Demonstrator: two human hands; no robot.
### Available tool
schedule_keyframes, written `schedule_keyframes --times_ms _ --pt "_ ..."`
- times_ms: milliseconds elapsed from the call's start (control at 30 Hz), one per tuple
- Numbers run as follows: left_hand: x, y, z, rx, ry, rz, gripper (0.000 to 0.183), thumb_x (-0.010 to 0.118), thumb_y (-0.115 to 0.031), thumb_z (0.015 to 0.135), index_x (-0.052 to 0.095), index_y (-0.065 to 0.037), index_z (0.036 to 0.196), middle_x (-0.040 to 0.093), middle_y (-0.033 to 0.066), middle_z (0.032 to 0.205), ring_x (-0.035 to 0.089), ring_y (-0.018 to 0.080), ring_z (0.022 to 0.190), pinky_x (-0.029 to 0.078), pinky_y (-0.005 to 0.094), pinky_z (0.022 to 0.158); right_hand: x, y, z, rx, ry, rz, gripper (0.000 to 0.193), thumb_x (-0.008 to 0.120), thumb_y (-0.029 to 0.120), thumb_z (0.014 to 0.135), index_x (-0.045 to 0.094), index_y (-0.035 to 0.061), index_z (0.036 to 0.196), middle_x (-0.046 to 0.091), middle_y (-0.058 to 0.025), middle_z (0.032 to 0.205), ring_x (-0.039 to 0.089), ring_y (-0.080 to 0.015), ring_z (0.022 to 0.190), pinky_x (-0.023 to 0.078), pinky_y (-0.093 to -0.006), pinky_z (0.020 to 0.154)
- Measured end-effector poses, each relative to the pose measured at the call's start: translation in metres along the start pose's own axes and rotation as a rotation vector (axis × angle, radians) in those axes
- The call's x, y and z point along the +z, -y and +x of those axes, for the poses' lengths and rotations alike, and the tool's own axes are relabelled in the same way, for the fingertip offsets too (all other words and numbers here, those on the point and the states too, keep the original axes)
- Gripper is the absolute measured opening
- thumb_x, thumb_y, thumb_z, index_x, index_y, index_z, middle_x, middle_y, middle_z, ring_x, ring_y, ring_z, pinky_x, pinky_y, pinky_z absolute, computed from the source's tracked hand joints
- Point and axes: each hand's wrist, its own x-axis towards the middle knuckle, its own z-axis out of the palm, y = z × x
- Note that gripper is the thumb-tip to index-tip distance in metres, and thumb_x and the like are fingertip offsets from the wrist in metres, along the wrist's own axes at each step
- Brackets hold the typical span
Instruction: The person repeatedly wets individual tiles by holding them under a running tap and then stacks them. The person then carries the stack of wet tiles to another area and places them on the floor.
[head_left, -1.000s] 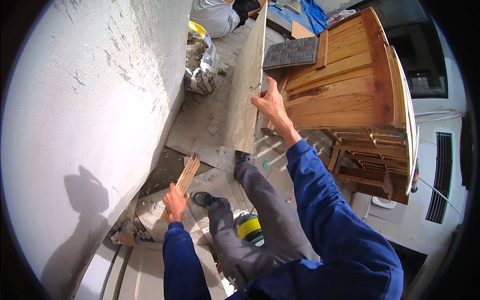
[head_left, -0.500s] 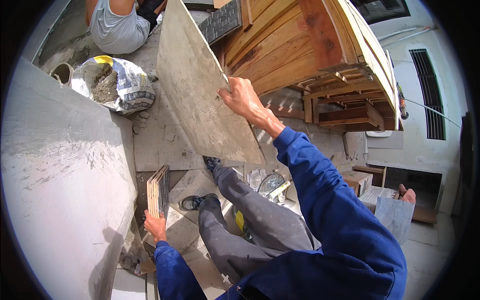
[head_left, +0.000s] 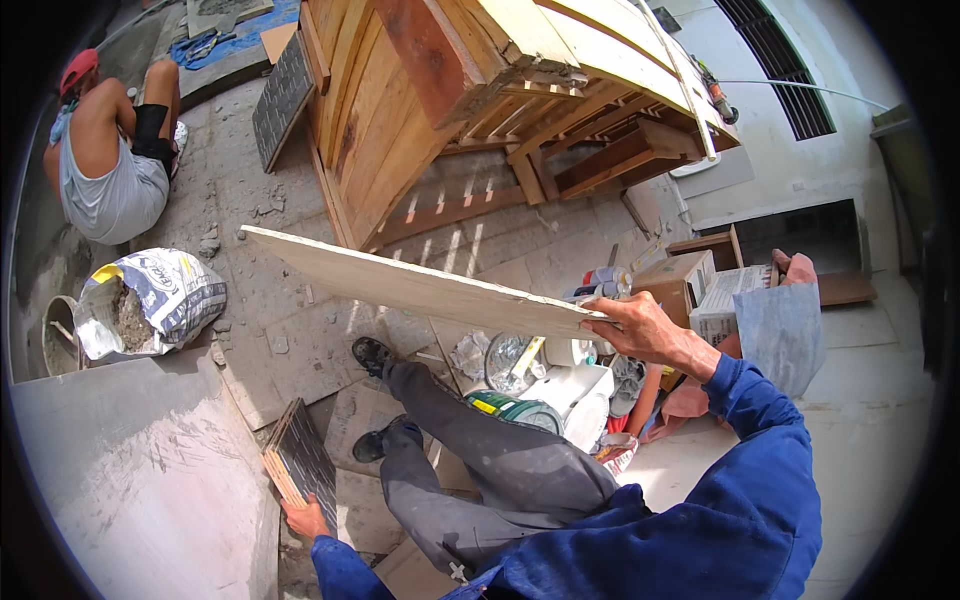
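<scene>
A large pale tile [head_left: 410,285] is held almost edge-on above my legs, slanting up to the left. My right hand [head_left: 640,328] grips its near right end, the blue sleeve running down behind it. Low on the left, my left hand [head_left: 305,518] holds a small dark tile with a ribbed back [head_left: 303,462], standing it on edge beside a grey mortar-coated slab [head_left: 140,480]. My grey trousers and black shoes [head_left: 372,352] stretch across the floor between the two tiles.
A person in a grey vest [head_left: 105,170] sits at the upper left next to an open cement bag [head_left: 150,300] and a bucket [head_left: 58,335]. Wooden crates [head_left: 480,90] fill the top. Buckets, a cardboard box [head_left: 685,280] and tools crowd the right.
The large tile has swung from nearly upright and face-on down to a flat, edge-on slant, my right hand dropping with it. The view has turned right. The left hand still holds the small tile.
</scene>
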Motion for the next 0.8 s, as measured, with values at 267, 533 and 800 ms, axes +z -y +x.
schedule_keyframes --times_ms 267,533,800 --pt "0.022 0.028 0.007 0.035 0.001 -0.043 0.076 0.084 -0.021 0.065 0.049 0.0 0.128 0.065 0.028 0.098 0.06 0.0481 0.091 0.046 0.0518 0.08 -0.048 -0.068 -0.081 0.331 -0.208 -0.052 0.017 0.069 0.011 0.084 0.066 -0.0019 0.095 0.06 -0.0195 0.064 0.062 -0.0209 0.053 0.047 -0.0331 0.052" --pt "0.017 0.012 0.002 -0.016 0.036 0.033 0.077 0.084 -0.019 0.064 0.048 0.0 0.129 0.062 0.0283 0.109 0.059 0.045 0.1 0.046 0.0496 0.085 -0.065 -0.184 -0.045 0.402 -0.309 -0.099 0.023 0.07 0.018 0.085 0.063 -0.0044 0.087 0.038 -0.0083 0.054 0.031 -0.0097 0.053 0.03 -0.0324 0.046" --pt "0.016 -0.002 -0.006 -0.084 0.065 0.031 0.079 0.085 -0.022 0.063 0.047 0.001 0.129 0.063 0.0278 0.109 0.058 0.0452 0.103 0.046 0.0487 0.088 -0.076 -0.302 0.087 0.326 -0.27 -0.091 0.032 0.071 0.026 0.083 0.061 -0.0039 0.086 0.045 -0.0104 0.058 0.035 -0.0136 0.056 0.035 -0.0332 0.053"
